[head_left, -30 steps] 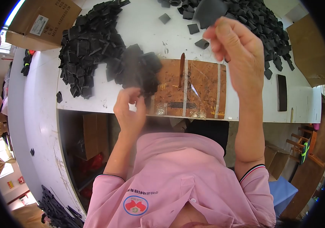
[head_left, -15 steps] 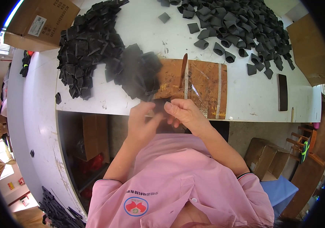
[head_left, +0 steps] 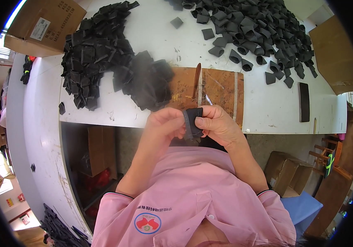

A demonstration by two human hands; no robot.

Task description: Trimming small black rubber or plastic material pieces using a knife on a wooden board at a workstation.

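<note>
Between my two hands, just off the table's front edge, is a small black fabric piece [head_left: 193,122] with a grey strip along its left side. My left hand [head_left: 165,124] pinches the strip side, and my right hand [head_left: 221,126] grips the opposite side, thumb on top. Beyond them lies a worn brown board [head_left: 223,88] crossed by pale tape strips. A slim brown pointed stick [head_left: 196,80] stands up from the board. Touching the board's left side is a heap of flat black fabric pieces [head_left: 149,82], partly blurred.
A larger heap of black pieces [head_left: 96,53] covers the table's left part. Many dark tube-shaped pieces [head_left: 254,31] spread over the far right. A black phone-like slab [head_left: 304,102] lies at right. Cardboard boxes stand at the far left [head_left: 50,24] and far right [head_left: 337,57].
My hands have drawn the black piece nearer to me and turned it, so its face and grey strip now show. The right hand has shifted right and slightly down.
</note>
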